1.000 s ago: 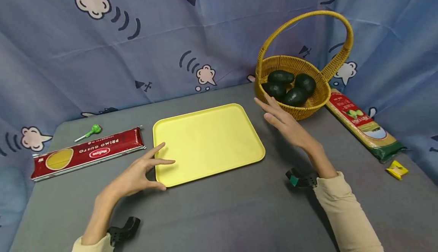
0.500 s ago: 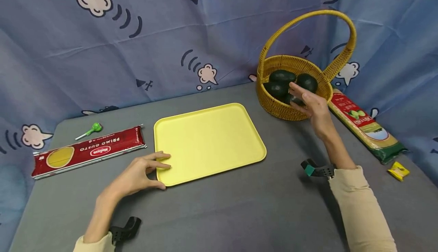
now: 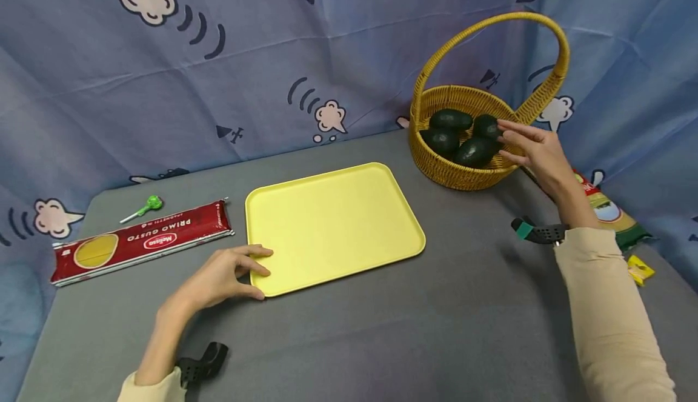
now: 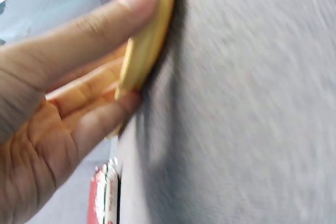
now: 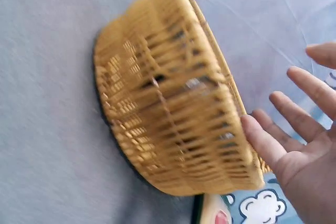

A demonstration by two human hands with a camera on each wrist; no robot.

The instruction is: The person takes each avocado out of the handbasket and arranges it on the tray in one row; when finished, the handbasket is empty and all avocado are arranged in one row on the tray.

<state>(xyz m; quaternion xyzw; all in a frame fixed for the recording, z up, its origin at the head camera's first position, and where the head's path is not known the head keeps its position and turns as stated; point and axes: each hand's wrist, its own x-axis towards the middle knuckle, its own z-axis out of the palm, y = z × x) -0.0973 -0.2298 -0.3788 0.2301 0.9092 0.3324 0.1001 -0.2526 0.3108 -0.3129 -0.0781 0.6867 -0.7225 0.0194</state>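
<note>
My left hand (image 3: 220, 278) holds the near left corner of the yellow tray (image 3: 335, 226), thumb at the front edge and fingers over the left side. In the left wrist view the thumb (image 4: 100, 30) lies along the outside of the tray's rim (image 4: 149, 35). My right hand (image 3: 537, 150), fingers spread, hovers over the right rim of a wicker basket (image 3: 452, 174) with a tall handle. Its fingertips overlap the avocados (image 3: 477, 152) inside. In the right wrist view the palm faces the basket's rim (image 5: 223, 82) with nothing in the hand.
A red spaghetti packet (image 3: 144, 243) and a green lollipop (image 3: 149, 205) lie left of the tray. Behind the right forearm is a red, yellow and green food packet (image 3: 613, 214), partly hidden, with a small yellow wrapped sweet (image 3: 639, 270) nearby. A patterned blue curtain (image 3: 262, 56) hangs behind the table.
My right hand has moved right, from the basket's left front across to its right rim. The left hand's fingers have drawn in and settled on the tray's corner.
</note>
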